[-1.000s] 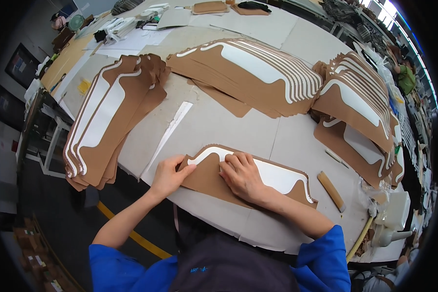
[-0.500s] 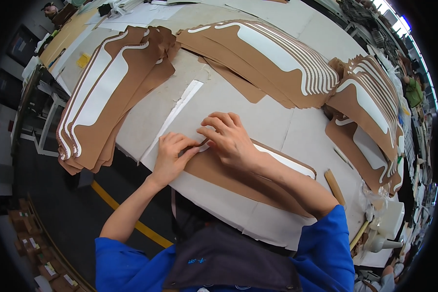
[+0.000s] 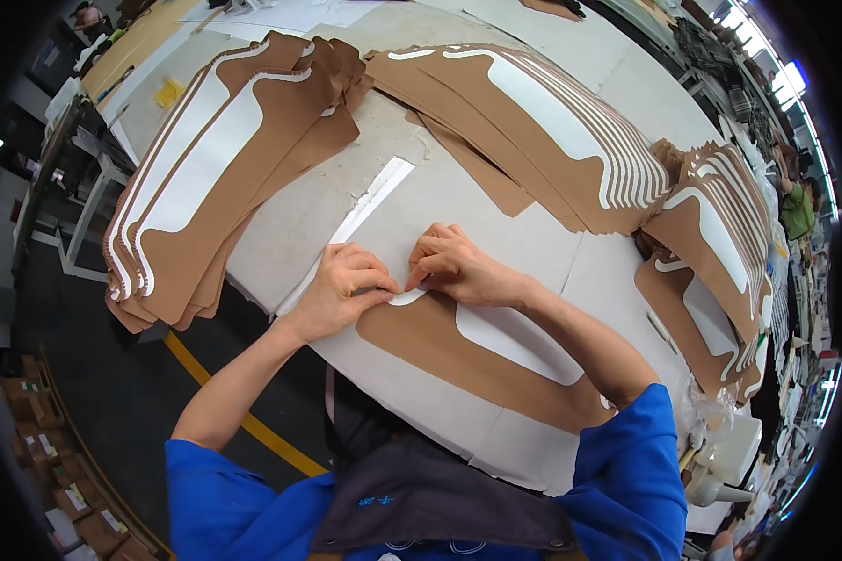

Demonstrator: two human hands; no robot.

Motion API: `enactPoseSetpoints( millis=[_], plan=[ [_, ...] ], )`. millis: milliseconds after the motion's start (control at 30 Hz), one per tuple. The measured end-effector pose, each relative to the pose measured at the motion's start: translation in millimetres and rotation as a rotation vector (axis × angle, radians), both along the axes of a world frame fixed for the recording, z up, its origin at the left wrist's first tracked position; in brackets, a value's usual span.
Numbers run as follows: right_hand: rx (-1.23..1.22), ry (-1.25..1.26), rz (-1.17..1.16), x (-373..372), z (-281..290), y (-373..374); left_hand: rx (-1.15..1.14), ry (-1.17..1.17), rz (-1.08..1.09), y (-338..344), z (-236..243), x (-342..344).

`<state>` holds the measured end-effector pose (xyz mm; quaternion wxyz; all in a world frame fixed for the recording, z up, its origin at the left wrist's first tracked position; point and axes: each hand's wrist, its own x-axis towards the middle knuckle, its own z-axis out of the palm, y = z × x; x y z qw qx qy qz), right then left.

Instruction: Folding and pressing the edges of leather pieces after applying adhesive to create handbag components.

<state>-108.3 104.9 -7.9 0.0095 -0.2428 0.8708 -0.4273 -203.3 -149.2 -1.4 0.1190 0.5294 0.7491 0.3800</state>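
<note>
A brown leather-like panel (image 3: 440,351) with a white inset shape (image 3: 524,341) lies flat on the table before me. At its far left corner, my left hand (image 3: 344,292) is closed, thumb and fingers pinched on the panel's edge beside a short white strip. My right hand (image 3: 463,269) is closed too, fingertips pinched at the same edge just right of the left fingertips. The exact bit of edge between the fingertips is hidden. My right forearm passes over the panel's right part.
A fanned pile of similar brown and white panels (image 3: 210,201) overhangs the table's left edge. Other fanned piles lie at the back (image 3: 533,122) and right (image 3: 706,234). A narrow white strip (image 3: 374,198) is beyond my left hand. A white bottle (image 3: 725,458) stands at the lower right.
My right hand has lowered and drawn its fingers together at the panel's edge, uncovering more of the white shape. The left hand keeps its pinch. The whole view has shifted slightly.
</note>
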Motion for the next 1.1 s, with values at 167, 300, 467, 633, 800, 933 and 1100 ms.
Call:
enactPoseSetpoints(
  millis=[167, 300, 467, 633, 800, 933, 1100],
  plan=[
    [-0.068, -0.007, 0.055, -3.7, -6.7, 6.4, 0.053, 0.131, -0.083, -1.2, -8.7, -8.8],
    [-0.029, 0.092, 0.132, -6.7, -9.5, 10.5, 0.125, 0.343, -0.176, -1.6, -8.0, -16.5],
    [0.077, 0.166, 0.175, -2.9, -2.4, 7.9, 0.205, 0.522, -0.234, -3.2, -8.5, -21.2],
    [0.184, 0.3, 0.213, 1.9, 0.5, -0.7, 0.228, 0.616, -0.262, -9.1, -6.8, -22.4],
    [0.318, 0.417, 0.129, 16.2, -2.6, -16.1, 0.149, 0.58, -0.196, -10.8, 6.7, -9.0],
    [0.114, 0.181, 0.018, 13.9, -0.3, -10.1, 0.044, 0.469, 0.113, 0.9, -1.0, 33.0],
    [-0.051, -0.051, -0.039, 5.8, -5.7, 15.6, 0.033, 0.45, 0.141, 3.5, -3.2, 39.9]
  ],
)
